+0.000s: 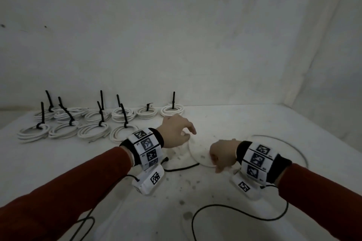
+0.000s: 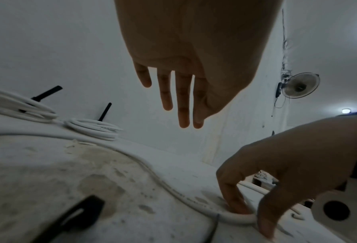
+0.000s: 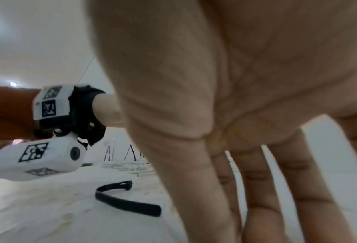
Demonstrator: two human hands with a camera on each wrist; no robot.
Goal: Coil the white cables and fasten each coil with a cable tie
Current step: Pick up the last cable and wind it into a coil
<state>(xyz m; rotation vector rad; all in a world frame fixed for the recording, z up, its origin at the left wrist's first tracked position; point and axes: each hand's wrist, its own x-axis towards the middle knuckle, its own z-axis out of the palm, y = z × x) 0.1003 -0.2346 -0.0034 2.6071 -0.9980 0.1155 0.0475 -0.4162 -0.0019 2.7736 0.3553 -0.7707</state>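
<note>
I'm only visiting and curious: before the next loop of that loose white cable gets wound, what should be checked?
1. Right hand pinches the cable: ok.
2. Left hand free, fingers straight: ok.
3. Loose tie lying within reach: ok.
4. Finished coils set apart at the back: ok.
5. Cable free of knots along its length: cannot tell.

dim, grey, even light | soft shadows | edges bowed | right wrist view blurred close-up

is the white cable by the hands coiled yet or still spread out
Spread out. The white cable lies in one wide loose loop on the table, untied; the right hand pinches it.
</note>
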